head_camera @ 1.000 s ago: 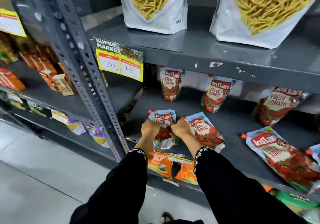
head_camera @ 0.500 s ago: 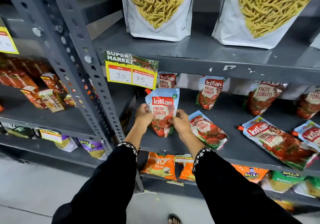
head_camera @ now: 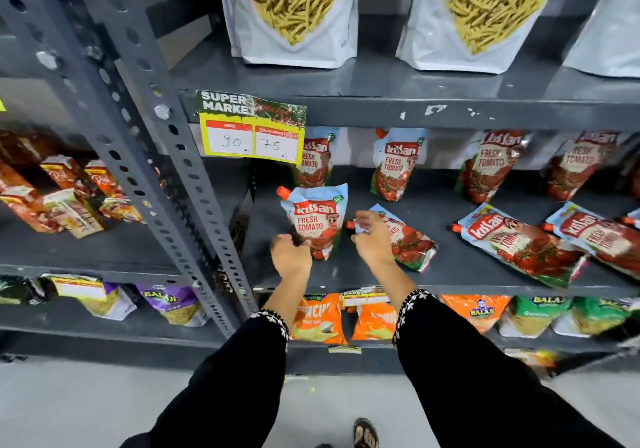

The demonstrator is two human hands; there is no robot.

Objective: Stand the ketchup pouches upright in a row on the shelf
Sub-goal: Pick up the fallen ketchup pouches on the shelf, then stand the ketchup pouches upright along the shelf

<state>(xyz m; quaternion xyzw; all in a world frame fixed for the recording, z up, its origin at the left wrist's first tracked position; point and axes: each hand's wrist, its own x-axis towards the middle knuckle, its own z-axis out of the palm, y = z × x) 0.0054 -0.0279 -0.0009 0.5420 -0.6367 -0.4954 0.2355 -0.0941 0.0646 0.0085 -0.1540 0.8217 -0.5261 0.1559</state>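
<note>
A ketchup pouch [head_camera: 317,220] stands up near the front left of the grey shelf [head_camera: 450,267]. The left hand [head_camera: 290,255] touches its bottom corner, fingers curled loosely. The right hand [head_camera: 369,238] is half open over a flat pouch [head_camera: 408,239] just to the right, pinching nothing.
</note>
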